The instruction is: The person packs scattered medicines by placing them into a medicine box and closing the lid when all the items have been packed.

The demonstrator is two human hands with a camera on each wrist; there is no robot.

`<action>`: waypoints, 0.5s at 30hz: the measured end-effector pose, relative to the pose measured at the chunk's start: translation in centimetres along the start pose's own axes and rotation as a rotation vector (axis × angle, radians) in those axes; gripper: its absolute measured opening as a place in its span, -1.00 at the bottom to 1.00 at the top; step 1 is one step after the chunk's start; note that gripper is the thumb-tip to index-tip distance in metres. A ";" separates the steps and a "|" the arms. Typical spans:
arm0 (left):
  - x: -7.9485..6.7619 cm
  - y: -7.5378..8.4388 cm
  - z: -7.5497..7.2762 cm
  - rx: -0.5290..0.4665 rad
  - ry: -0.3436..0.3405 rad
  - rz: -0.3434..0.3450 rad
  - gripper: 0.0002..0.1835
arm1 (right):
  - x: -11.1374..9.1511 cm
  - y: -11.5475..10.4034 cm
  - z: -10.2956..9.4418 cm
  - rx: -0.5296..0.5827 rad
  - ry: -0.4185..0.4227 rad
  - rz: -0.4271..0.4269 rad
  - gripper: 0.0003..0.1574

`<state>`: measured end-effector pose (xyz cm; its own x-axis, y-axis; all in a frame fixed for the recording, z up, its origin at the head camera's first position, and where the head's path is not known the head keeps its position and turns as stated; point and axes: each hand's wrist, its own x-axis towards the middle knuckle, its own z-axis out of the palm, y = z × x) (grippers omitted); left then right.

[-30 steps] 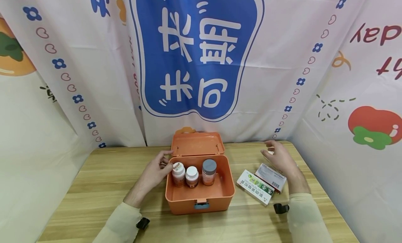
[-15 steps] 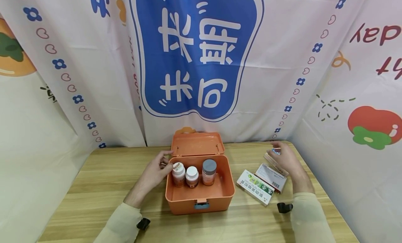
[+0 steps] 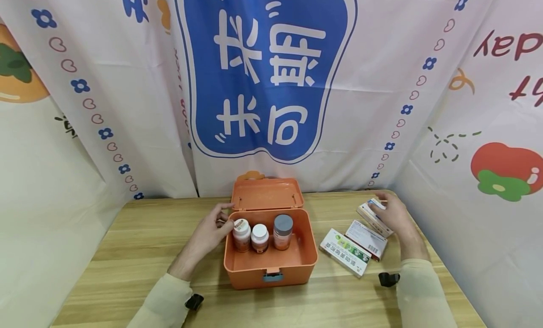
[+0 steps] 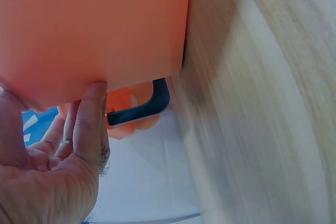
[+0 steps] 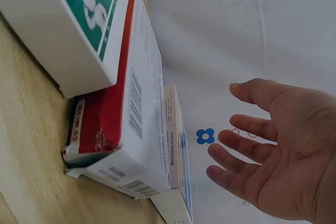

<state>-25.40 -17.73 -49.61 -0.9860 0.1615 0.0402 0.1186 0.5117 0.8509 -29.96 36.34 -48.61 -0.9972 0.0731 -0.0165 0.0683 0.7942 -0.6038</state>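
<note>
An orange plastic box (image 3: 270, 276) with a blue latch stands with its lid (image 3: 268, 196) raised. Inside, along its left and back, are two white-capped bottles (image 3: 242, 238) (image 3: 259, 241) and a grey-capped bottle (image 3: 282, 231). My left hand (image 3: 210, 231) touches the box's left side near the back; the left wrist view shows a fingertip against the orange wall (image 4: 100, 24). My right hand (image 3: 392, 215) is spread beside the farthest medicine box (image 3: 375, 217), apart from it in the right wrist view. Nearer lie a red-and-white medicine box (image 3: 366, 238) and a green-and-white one (image 3: 345, 252).
All of this stands on a wooden table (image 3: 161, 224). Printed white cloth (image 3: 360, 111) hangs behind it and at both sides. A dark handle (image 4: 142, 111) shows past the orange box in the left wrist view.
My right hand has shifted to the right, uncovering more of the farthest medicine box. The left hand, the orange box and the bottles have stayed put.
</note>
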 end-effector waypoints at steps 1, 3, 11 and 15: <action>0.0 0.0 0.0 0.000 0.001 0.000 -0.42 | 0.0 0.1 0.0 -0.002 0.002 0.005 -0.20; 0.0 0.0 0.0 0.001 0.003 0.000 -0.42 | 0.2 0.4 0.0 -0.009 0.009 0.013 -0.19; 0.0 -0.1 0.1 0.006 0.008 0.003 -0.42 | 0.5 1.3 0.0 -0.036 -0.067 0.104 0.00; 0.0 -0.1 0.1 -0.001 0.009 0.001 -0.42 | 0.6 1.8 0.2 -0.061 -0.102 0.129 0.09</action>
<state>-25.39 -17.73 -49.70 -0.9869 0.1547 0.0457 0.1194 0.5106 0.8515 -30.40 37.68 -49.80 -0.9777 0.1180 -0.1734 0.1948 0.8177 -0.5416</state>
